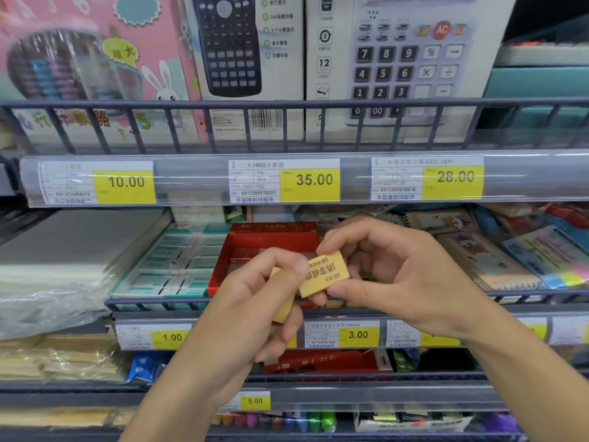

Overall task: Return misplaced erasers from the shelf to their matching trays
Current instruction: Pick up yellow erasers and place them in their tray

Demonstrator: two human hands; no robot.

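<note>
A yellow eraser (325, 275) with red printed characters is pinched between both hands in front of the middle shelf. My right hand (404, 275) holds its right end with thumb and fingertips. My left hand (255, 301) pinches its left end and also holds other yellow erasers (284, 309) in its curled fingers. Right behind the hands stands a red cardboard tray (236, 250); the hands hide its right part. To its left lies a tray of teal-and-white erasers (178, 266).
A dark wire rail (153, 303) fronts the middle shelf. Notebooks and sticky notes (522, 260) lie at the right, plastic-wrapped stock (47, 282) at the left. Calculator boxes (408, 65) stand on the upper shelf. Price labels (314, 180) line the shelf edges.
</note>
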